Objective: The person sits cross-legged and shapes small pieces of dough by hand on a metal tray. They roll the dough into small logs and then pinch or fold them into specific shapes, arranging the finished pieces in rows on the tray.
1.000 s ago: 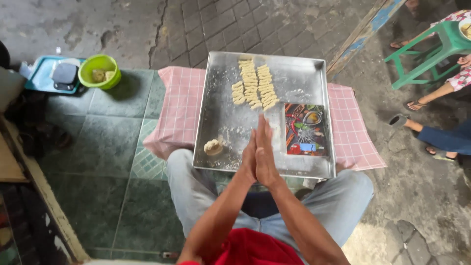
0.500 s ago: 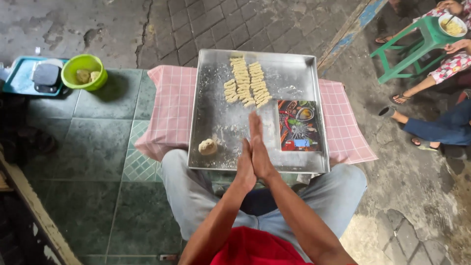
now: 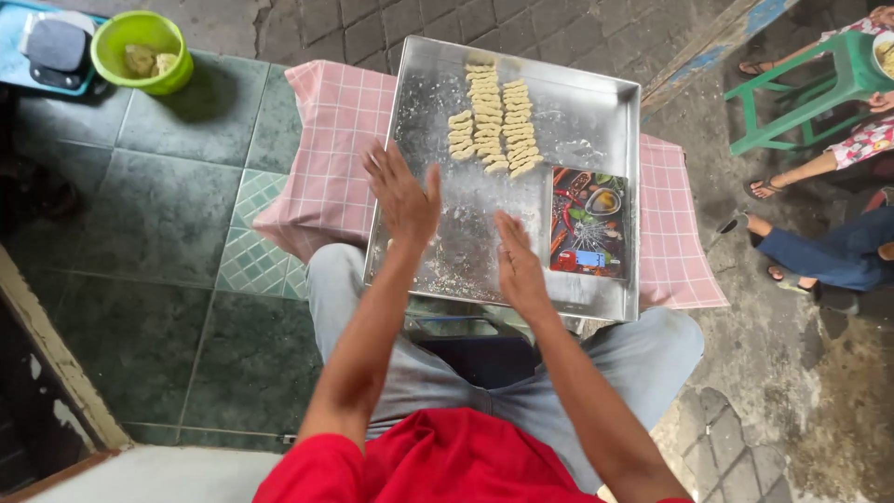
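Dough pieces [image 3: 489,116] sit in rows at the metal tray's [image 3: 596,102] far end, left hand [image 3: 402,194] and right hand [image 3: 518,265] hovering open-fingered and empty, hiding whatever's underneath.

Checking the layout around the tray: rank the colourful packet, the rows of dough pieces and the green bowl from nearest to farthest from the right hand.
From the right hand:
1. Colourful packet, just to its right on the metal tray.
2. Rows of dough pieces, ahead at the tray's far end.
3. Green bowl, far left on the floor.
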